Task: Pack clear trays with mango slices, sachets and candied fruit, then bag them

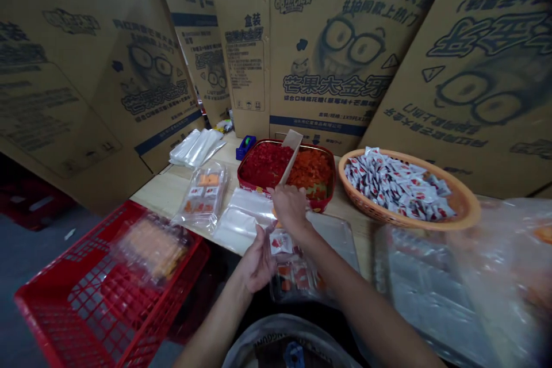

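The left hand (pixel 257 261) is half open and holds nothing visible; the right hand (pixel 290 211) curls downward, its grip unclear. At six o'clock from them lies one clear bag (pixel 293 276) of sachets on the worktop (pixel 159 195), with one orange basket (pixel 371 210) of sachets at two o'clock.

The person's left hand (pixel 256 259) and right hand (pixel 290 210) are bare, with no gloves; both forearms, the left forearm (pixel 215 328) and the right forearm (pixel 366 299), are bare too, with no sleeve showing along them; the wrists are bare as well; low in the view, between the arms, sits a pale grey curved band (pixel 276 328) with dark lettering and a small blue mark (pixel 294 355); whether it is worn cannot be told.
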### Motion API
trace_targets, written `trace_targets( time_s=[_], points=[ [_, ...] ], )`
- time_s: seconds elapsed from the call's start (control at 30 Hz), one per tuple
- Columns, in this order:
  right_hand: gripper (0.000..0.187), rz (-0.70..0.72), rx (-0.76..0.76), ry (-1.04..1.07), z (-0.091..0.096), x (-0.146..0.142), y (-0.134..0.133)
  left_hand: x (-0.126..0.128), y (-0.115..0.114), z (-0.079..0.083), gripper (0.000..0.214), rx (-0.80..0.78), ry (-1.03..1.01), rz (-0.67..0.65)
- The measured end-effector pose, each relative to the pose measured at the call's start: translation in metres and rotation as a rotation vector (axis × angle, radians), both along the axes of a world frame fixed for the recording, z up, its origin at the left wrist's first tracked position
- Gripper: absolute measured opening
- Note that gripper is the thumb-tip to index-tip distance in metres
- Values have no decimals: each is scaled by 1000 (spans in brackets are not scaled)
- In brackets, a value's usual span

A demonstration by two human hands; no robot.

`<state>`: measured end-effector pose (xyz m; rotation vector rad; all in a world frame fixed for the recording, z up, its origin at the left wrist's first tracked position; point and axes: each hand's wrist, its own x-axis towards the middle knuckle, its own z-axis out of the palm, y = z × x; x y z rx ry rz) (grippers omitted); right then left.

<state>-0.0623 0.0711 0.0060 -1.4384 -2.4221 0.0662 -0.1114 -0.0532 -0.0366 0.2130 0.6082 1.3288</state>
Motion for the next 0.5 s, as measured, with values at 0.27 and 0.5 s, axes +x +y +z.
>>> trace_targets(
  time_s=[0.27,0.5],
  points=[
    [35,-146,-6,195,4,32,8,-8,-3,-1,65,-47,131,38],
    [30,45,-1249,1172,-10,97,-27,-12,3,13,65,49,212,15]
  ],
)
